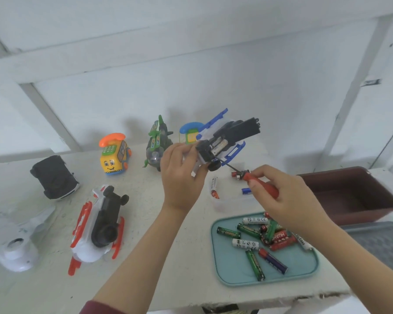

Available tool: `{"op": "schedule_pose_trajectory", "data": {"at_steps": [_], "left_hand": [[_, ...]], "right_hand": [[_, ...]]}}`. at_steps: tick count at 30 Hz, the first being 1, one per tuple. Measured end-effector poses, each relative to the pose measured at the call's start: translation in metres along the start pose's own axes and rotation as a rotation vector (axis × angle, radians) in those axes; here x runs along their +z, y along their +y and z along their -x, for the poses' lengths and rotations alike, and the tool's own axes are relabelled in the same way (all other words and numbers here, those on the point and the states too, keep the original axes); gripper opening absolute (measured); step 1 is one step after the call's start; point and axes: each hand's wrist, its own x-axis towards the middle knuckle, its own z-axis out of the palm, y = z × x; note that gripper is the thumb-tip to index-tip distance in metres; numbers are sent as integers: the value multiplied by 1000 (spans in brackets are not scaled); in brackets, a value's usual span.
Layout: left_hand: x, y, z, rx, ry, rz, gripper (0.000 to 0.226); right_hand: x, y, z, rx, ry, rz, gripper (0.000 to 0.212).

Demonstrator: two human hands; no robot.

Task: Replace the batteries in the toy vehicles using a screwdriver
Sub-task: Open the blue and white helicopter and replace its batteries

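My left hand (pixel 182 175) holds a blue, white and black toy vehicle (pixel 227 141) above the table, underside toward me. Its battery bay is open and two batteries show inside. My right hand (pixel 284 196) grips a red-handled screwdriver (pixel 259 181) whose thin shaft points up-left, its tip at the toy's underside near a black wheel. A teal tray (pixel 227 266) in front of my right hand carries several loose batteries (pixel 254 261) in green, red, white and purple.
A red and white toy (pixel 98 225) lies upside down at the left, with a black toy (pixel 55 177) and a white toy (pixel 14 243) beyond. A yellow phone car (pixel 115 155) and green helicopter (pixel 157 143) stand behind. A clear tub (pixel 225 200) with batteries, a brown bin (pixel 349 196) and a grey tray (pixel 379 245) sit on the right.
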Motion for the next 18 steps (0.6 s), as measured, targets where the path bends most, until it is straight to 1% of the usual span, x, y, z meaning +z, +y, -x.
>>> {"op": "schedule_pose_trajectory", "data": {"at_steps": [3,6,9,12,13,15,18], "left_hand": [[11,4,-1,-34,15,-20,28],[22,7,-1,-74,14,-28,31],[29,10,-2,-109,30,-37,31],[34,11,-3,-111,13,-47,32],[35,10,-2,-108,3,-50,33],[36,6,-1,-99,-9,-47,32],[33,-3,1,-96,-8,-38,29]], "right_hand": [[5,1,-2,35,26,92,8],[16,-2,-1,26,142,165,12],[28,-6,1,-6,225,197,21],[31,-8,1,-16,283,188,25],[30,-8,2,-6,307,183,26],[24,-5,3,53,330,181,20],[10,3,5,170,267,188,16]]}}
